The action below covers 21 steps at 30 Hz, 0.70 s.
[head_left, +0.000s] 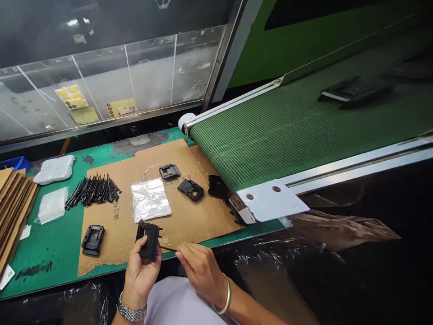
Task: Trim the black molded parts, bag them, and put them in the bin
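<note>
- My left hand (142, 280) is closed around a black plastic part (149, 240), holding it up just above the near edge of the cardboard sheet (199, 216).
- My right hand (199, 271) is pinched shut on a thin black pin (168, 248), with the pin's tip at the side of the part.
- If my pinch is loose or the pin is pressed at an angle, the pin could bend, snap, or spring out of my fingers.
- The pin is so thin that it could be lost in the black plastic sheeting (270, 275) below the bench if it dropped there.
- The part is held only in my left hand, so a sharp push from the right could twist it loose and knock it onto the bench edge or floor.
- The loose pile of black pins (93, 189) sits on the cardboard with nothing around it, so a bump from my arm could scatter it.
- Three more parts lie on the cardboard, and another dark part (218, 187) sits right by the green conveyor belt (270, 140). A careless reach could push that one against the belt or under its white end plate (270, 201).
- My metal watch (131, 309) and bangle (223, 298) could snag the clear plastic bag (150, 199) or catch on the belt if I reach across.
</note>
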{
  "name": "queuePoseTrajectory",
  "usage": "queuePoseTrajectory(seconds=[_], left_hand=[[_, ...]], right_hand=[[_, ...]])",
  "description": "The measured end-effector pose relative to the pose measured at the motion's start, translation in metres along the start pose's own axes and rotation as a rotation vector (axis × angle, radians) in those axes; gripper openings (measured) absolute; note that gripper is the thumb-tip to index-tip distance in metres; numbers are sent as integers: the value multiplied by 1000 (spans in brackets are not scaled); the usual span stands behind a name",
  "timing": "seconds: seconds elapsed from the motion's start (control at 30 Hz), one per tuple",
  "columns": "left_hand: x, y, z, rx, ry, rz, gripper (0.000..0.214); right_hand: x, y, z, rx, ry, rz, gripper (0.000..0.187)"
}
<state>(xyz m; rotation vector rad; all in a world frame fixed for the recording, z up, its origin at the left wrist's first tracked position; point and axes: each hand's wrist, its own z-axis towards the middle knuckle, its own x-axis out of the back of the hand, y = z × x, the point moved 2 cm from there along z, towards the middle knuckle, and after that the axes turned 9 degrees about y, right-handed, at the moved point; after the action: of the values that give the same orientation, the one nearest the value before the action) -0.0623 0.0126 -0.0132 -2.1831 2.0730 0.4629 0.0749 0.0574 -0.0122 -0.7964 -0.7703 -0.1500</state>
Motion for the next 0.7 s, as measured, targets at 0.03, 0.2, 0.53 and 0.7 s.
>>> queuePoseTrajectory(seconds=[0.03, 0.2, 0.53, 0.7], left_hand=[[-2, 0, -3, 26, -12, -21, 12], [-4, -2, -14, 123, -54, -115, 17], [15, -11, -14, 123, -35, -66, 20], [39, -9, -5, 125, -133, 233, 9]], right_hand=[[1, -6, 2, 54, 9, -14, 34], [1, -13, 7, 229, 3, -51, 36], [1, 3, 16, 242, -32, 15, 34], [2, 16, 20, 206, -80, 46, 32]])
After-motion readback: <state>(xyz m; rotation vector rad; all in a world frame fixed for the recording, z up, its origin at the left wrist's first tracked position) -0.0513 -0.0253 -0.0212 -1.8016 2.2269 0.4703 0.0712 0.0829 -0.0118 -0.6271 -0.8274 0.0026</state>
